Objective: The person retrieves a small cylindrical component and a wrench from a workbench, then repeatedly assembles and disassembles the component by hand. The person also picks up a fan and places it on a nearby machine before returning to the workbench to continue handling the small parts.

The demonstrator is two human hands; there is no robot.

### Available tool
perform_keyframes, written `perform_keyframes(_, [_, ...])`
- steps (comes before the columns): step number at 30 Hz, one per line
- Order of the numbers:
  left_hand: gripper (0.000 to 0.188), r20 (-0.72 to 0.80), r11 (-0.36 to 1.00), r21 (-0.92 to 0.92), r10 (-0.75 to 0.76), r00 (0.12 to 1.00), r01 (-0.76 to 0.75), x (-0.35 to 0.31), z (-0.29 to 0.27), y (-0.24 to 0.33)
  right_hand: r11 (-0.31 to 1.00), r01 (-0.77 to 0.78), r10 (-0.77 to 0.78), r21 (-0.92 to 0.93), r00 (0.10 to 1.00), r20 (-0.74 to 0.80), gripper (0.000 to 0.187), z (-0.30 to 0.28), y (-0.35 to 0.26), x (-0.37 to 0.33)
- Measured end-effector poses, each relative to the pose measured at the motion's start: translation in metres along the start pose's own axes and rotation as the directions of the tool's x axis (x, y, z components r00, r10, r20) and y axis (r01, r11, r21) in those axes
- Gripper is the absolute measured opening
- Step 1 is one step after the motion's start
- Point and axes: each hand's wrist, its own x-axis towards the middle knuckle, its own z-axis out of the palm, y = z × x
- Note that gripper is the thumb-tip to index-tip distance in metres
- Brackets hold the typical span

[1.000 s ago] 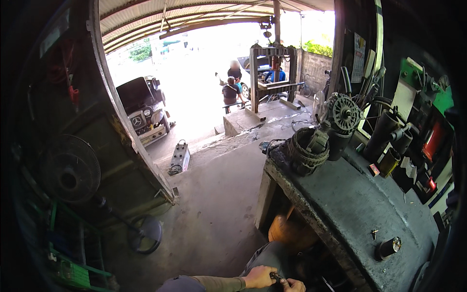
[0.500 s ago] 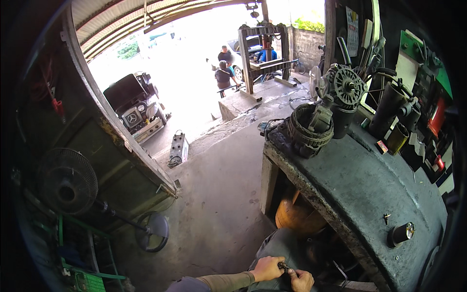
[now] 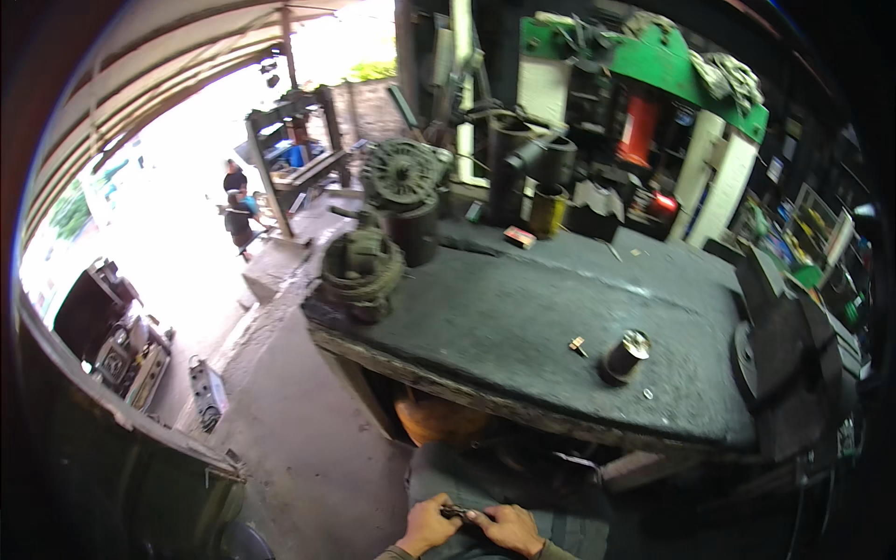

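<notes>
Low in the head view, my left hand and my right hand are close together above my lap. Both are closed on a small dark metal part, which spans the gap between them. Fingers cover much of it, so its exact kind is not clear. On the dark workbench beyond my hands stands a short metal cylinder with a shiny top. Beside it lie a small brass-coloured fitting and a small pale ring.
An alternator and a round greasy motor part occupy the bench's left end. Toward the back are a small red box, a yellow can and a green metal frame. A battery and a parked vehicle stand left.
The view has swung to the right, bringing more of the workbench and the green frame into sight. My two hands still hold the small metal part, now with both wrists visible.
</notes>
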Motion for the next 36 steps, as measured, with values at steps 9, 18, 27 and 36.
perform_keyframes(9, [0.031, 0.291, 0.990, -0.086, 0.130, 0.948, -0.110, -0.002, -0.016, 0.012, 0.924, 0.382, -0.380, -0.012, 0.922, 0.074, 0.058, -0.008, 0.046, 0.023])
perform_keyframes(18, [0.029, 0.374, 0.977, -0.197, -0.001, 0.927, 0.081, 0.014, -0.012, 0.013, 0.933, 0.361, -0.361, 0.006, 0.933, 0.007, 0.057, 0.004, 0.055, 0.038])
perform_keyframes(27, [0.036, 0.459, 0.971, -0.217, 0.014, 0.888, 0.097, 0.012, -0.024, 0.021, 0.940, 0.338, -0.336, -0.033, 0.940, 0.059, 0.069, 0.002, 0.060, 0.035])
perform_keyframes(36, [0.024, 0.361, 0.953, -0.042, -0.266, 0.894, 0.301, -0.002, -0.022, 0.012, 0.927, 0.375, -0.373, 0.015, 0.918, 0.137, 0.070, 0.003, 0.045, 0.044])
